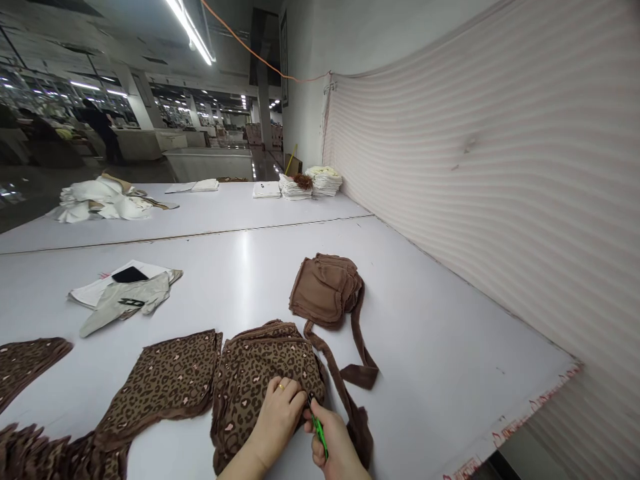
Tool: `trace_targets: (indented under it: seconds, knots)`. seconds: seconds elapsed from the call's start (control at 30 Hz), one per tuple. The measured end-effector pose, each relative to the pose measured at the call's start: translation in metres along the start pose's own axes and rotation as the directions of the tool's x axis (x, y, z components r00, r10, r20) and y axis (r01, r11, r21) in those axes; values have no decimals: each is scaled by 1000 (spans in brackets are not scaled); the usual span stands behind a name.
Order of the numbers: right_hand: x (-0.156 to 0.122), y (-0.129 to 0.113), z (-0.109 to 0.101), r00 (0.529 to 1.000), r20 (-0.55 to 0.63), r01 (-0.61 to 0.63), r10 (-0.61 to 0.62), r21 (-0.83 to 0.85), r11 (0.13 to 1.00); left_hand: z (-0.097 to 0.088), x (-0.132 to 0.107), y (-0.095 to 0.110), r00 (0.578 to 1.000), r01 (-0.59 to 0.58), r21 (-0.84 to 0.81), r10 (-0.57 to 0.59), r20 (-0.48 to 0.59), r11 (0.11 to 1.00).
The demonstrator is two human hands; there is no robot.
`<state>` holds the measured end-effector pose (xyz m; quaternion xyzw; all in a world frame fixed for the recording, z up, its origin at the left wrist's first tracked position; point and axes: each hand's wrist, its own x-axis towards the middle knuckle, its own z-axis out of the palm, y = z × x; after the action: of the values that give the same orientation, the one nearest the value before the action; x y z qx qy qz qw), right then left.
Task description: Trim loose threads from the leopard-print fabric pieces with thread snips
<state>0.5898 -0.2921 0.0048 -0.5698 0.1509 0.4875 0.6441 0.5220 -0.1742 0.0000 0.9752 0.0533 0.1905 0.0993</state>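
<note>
A stack of leopard-print fabric pieces point(270, 353) with brown fuzzy edges lies at the front middle of the table. My left hand point(281, 410), with a ring on one finger, rests on its right part, fingers curled and pinching the fabric near the edge. Close beside it, my right hand point(333, 433) is closed round green-handled thread snips point(320, 437), whose dark tip is at the stack's right edge beside my left fingertips. The blades are mostly hidden. Brown fabric straps point(337, 373) trail to the right of the stack, partly behind my right hand.
Plain brown fabric pieces point(325, 290) are piled behind the stack. More leopard-print pieces point(170, 373) lie leftward. A dark phone point(129, 275) and small black snips point(131, 303) sit on papers and grey cloth. White cloth point(100, 200) lies far left; a sheeted wall point(475, 167) borders the right.
</note>
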Motion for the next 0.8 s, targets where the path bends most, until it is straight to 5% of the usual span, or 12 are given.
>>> trace_targets:
  seconds: [0.8]
  knots:
    - [2,12,1,999,3,-48,48,182,982,4,-8,1,994,105,-200,-104,13,974]
